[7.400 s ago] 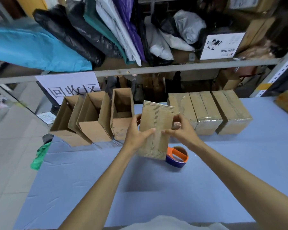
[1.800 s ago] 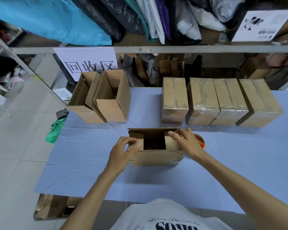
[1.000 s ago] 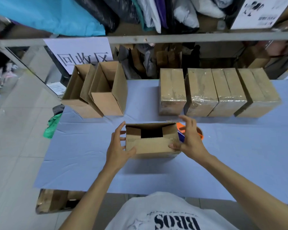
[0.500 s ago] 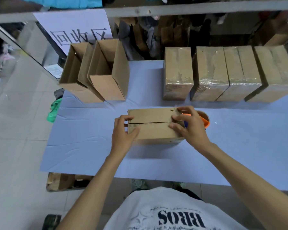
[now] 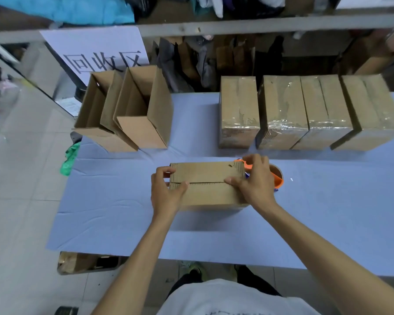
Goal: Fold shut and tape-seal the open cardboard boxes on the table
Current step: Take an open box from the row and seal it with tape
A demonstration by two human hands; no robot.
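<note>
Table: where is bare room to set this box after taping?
Bare: the gap between the open boxes and the taped boxes; the strip between the held box and the near edge; the right stretch past the tape dispenser. Crowded: the back row.

only legible bit: white paper sign (image 5: 96,51) on the shelf rail (image 5: 259,25) reads 回收区; print on the near box (image 5: 207,176) is too small
</note>
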